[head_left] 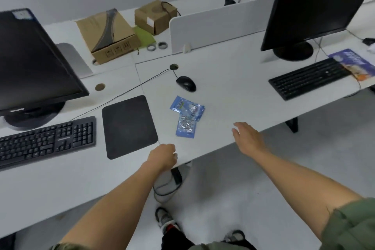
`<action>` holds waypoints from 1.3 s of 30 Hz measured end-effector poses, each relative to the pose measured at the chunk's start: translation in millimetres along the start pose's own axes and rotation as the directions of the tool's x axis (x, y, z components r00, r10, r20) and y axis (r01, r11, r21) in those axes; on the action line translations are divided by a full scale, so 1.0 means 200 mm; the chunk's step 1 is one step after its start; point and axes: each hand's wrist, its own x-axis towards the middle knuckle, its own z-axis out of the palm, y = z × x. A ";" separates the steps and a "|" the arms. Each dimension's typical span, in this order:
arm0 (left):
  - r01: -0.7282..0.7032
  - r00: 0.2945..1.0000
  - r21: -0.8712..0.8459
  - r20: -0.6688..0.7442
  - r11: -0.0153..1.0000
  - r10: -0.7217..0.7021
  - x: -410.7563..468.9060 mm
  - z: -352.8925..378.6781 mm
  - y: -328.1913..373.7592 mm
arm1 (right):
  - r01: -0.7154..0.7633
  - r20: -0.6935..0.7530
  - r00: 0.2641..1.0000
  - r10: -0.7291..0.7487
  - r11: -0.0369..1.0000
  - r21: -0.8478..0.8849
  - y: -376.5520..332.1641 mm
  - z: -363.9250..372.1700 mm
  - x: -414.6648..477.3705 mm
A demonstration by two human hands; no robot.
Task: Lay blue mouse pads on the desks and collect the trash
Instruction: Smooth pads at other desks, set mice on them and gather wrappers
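Two blue plastic wrappers (pixel 187 116) lie crumpled on the white desk (pixel 233 95), overlapping each other, just right of a black mouse pad (pixel 128 127). A blue printed mouse pad (pixel 354 64) lies at the far right, partly under a black keyboard (pixel 308 78). My left hand (pixel 163 156) rests at the desk's front edge below the wrappers, fingers curled, holding nothing I can see. My right hand (pixel 246 137) hovers over the desk edge right of the wrappers, fingers apart and empty.
A black mouse (pixel 186 83) with its cable sits behind the wrappers. Two monitors (pixel 32 63) (pixel 316 4) stand left and right, with a second keyboard (pixel 44 141) at the left. Cardboard boxes (pixel 109 36) and a white divider panel (pixel 219 26) stand at the back. Floor and my shoes lie below.
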 end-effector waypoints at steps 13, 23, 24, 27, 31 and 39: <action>-0.241 0.970 -0.012 -0.013 0.970 0.241 0.18 0.09 1.38 | -0.237 -0.134 0.962 0.238 0.971 0.019 1.29 -0.50 -0.16; -0.369 0.929 0.066 -0.004 0.927 0.370 0.69 -0.01 2.09 | -0.323 -0.186 0.925 0.331 0.944 0.075 1.86 -0.69 0.17; -0.378 0.926 0.068 0.001 0.923 0.379 0.76 -0.01 2.15 | -0.337 -0.190 0.919 0.345 0.939 0.072 1.92 -0.72 0.23; -0.405 0.914 0.071 0.037 0.912 0.403 0.98 -0.06 2.40 | -0.368 -0.195 0.908 0.371 0.928 0.049 2.13 -0.83 0.44; -0.443 0.896 0.094 0.093 0.892 0.435 1.24 -0.20 2.71 | -0.416 -0.175 0.891 0.420 0.907 0.061 2.38 -1.01 0.69; -0.438 0.895 0.112 0.147 0.892 0.421 1.62 -0.34 3.27 | -0.458 -0.150 0.871 0.468 0.884 0.097 2.84 -1.17 1.00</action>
